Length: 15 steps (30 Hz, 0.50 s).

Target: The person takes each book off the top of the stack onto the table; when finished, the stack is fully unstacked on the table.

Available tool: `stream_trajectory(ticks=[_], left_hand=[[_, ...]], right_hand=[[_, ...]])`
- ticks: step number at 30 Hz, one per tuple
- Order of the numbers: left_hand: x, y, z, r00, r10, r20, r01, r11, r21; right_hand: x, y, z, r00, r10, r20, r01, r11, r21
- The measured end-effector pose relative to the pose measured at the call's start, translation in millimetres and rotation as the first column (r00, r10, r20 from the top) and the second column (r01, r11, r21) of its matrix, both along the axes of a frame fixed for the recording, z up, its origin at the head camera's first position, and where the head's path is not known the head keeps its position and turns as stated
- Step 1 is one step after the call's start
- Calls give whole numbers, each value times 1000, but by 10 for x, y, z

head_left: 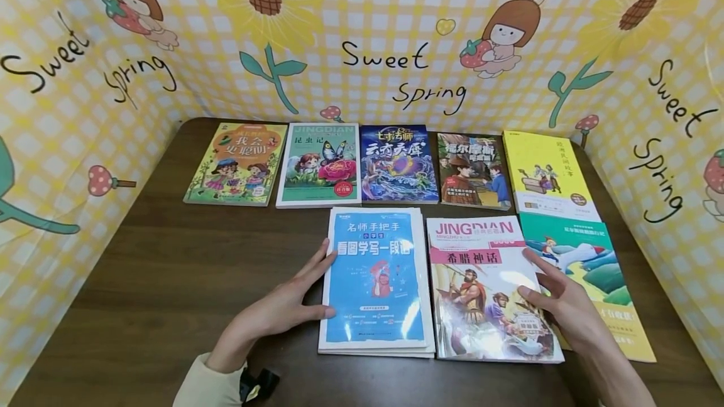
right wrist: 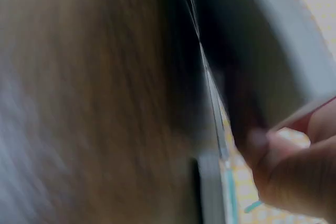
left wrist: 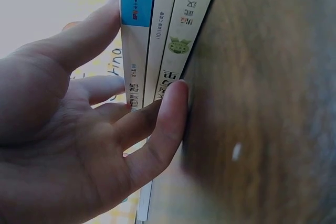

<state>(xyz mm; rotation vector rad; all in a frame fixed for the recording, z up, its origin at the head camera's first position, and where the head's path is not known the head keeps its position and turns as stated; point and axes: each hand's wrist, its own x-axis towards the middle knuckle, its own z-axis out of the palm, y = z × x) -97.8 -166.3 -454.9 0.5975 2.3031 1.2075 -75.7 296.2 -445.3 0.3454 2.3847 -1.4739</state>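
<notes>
A stack of books topped by a blue-covered book (head_left: 367, 325) lies at the front middle. My left hand (head_left: 283, 303) rests against its left side, the thumb and fingers spread along the edge. Several spines (left wrist: 160, 30) line up beside those fingers in the left wrist view. Just right of the stack is a white paperback (head_left: 464, 331) with a pink title band and a warrior picture. My right hand (head_left: 565, 306) holds its right edge, thumb on the cover. In the blurred right wrist view, curled fingers (right wrist: 294, 174) grip the book's tilted edge (right wrist: 283, 61).
A green and yellow book (head_left: 613, 269) lies right of the paperback, partly behind my right hand. Along the back lie an orange book (head_left: 237, 165), a butterfly book (head_left: 319, 165), a purple-blue book (head_left: 398, 165), a detective book (head_left: 475, 171) and a yellow book (head_left: 548, 171). Patterned cloth walls (head_left: 384, 5) surround the brown table (head_left: 170, 281).
</notes>
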Motion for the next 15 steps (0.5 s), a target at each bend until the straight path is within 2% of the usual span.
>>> stream_trajectory(ticks=[7,15], left_hand=[[0,-12,2,1000,-2,-11,2,1000,0],[-1,-6,-17,1000,-7,-15,7,1000,-4]], right_hand=[[-77,-42,-37,1000,0,-11,1,992,127],[-140,26,3,997,76,-18,-68,957,281]])
